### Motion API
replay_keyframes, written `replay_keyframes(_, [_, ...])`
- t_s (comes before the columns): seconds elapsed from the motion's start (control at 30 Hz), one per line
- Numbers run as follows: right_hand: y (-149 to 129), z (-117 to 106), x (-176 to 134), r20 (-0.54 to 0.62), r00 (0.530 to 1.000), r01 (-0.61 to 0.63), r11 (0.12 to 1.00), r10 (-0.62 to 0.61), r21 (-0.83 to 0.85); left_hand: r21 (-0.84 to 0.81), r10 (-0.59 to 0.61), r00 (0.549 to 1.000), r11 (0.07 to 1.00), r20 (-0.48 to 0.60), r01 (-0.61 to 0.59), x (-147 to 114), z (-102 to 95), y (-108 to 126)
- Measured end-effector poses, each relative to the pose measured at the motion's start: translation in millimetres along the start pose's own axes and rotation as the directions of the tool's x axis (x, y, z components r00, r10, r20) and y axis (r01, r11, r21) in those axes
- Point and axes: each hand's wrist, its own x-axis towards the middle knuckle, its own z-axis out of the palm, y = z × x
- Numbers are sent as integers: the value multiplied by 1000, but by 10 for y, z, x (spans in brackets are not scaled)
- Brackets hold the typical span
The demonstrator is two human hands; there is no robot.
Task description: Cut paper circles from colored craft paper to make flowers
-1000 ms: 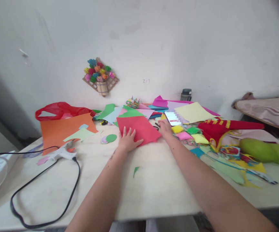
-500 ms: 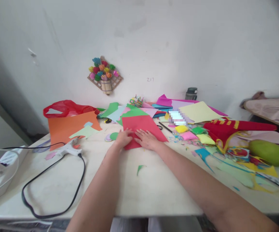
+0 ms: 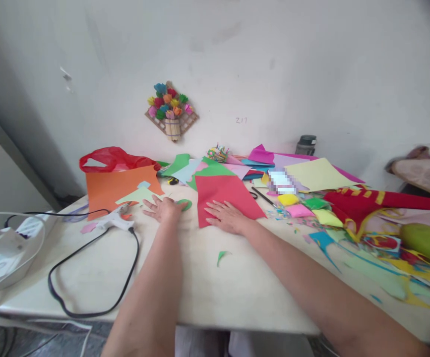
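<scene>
A red sheet of paper (image 3: 224,191) lies in the middle of the table, and my right hand (image 3: 227,216) rests flat on its lower part with the fingers spread. Off the sheet's left side, my left hand (image 3: 162,208) is open, fingers spread toward the left. It is over or beside a small green paper disc (image 3: 185,204), partly hidden by the hand. A pale green paper piece (image 3: 136,196) lies just beyond my left fingertips, on an orange sheet (image 3: 120,184). Near my forearms lies a small green scrap (image 3: 222,257).
A white glue gun (image 3: 117,220) with a looped black cord lies left, near a power strip (image 3: 21,248). Coloured clay packets (image 3: 299,211), paper scraps and a green rounded object (image 3: 426,243) crowd the right. Behind are a red plastic bag (image 3: 120,159) and a dark bottle (image 3: 306,145).
My left hand has moved left off the red sheet to the green disc, its fingers spreading. My right hand stays on the sheet. The view has shifted slightly left.
</scene>
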Motion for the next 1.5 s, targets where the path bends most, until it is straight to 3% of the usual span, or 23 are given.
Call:
replay_keyframes(0.37, [8,13,9,6,1000,-18,999,17,41,-15,13,999,1000,-35,-13,1,43,-30])
replay_keyframes(0.57, [12,10,-1,1,1000,-12,999,12,49,-52,25,986,998,-165,-35,28,53,-76])
replay_keyframes(0.7, [-5,-5,-11,-9,1000,-5,1000,5,26,-279,45,946,950,-321,-140,60,-36,-17])
replay_keyframes(0.77, [-20,-13,-13,-21,1000,-1,1000,1,8,-481,37,965,862,-259,-161,59,-76,51])
replay_keyframes(0.87, [-45,-18,-18,-48,999,0,1000,0,-9,-780,119,990,612,-73,-131,-3,-102,175])
replay_keyframes(0.9, [-52,-18,-20,-59,998,-5,1000,4,-9,-833,181,983,542,-19,-115,-41,-106,211])
replay_keyframes(0.97, [-60,-22,-24,-83,996,-18,1000,18,2,-867,376,911,497,169,-44,-128,-112,262])
replay_keyframes(1.03, [-48,-31,-24,-101,994,-33,999,36,32,-851,488,802,523,343,46,-207,-118,279])
replay_keyframes(1.1, [-4,-42,-16,-114,992,-51,994,62,101,-793,521,706,602,480,94,-252,-118,269])
replay_keyframes(1.17, [70,-45,2,-115,988,-73,968,103,239,-713,501,657,697,564,80,-262,-108,250])
replay_keyframes(1.33, [239,8,59,-118,988,1,765,98,644,-572,454,660,819,598,-45,-219,-67,233])
replay_keyframes(1.43, [244,28,62,-162,985,80,690,54,719,-537,441,678,840,588,-80,-199,-43,238])
replay_keyframes(1.5, [225,19,49,-187,981,105,698,42,708,-517,439,690,849,575,-109,-185,-27,236])
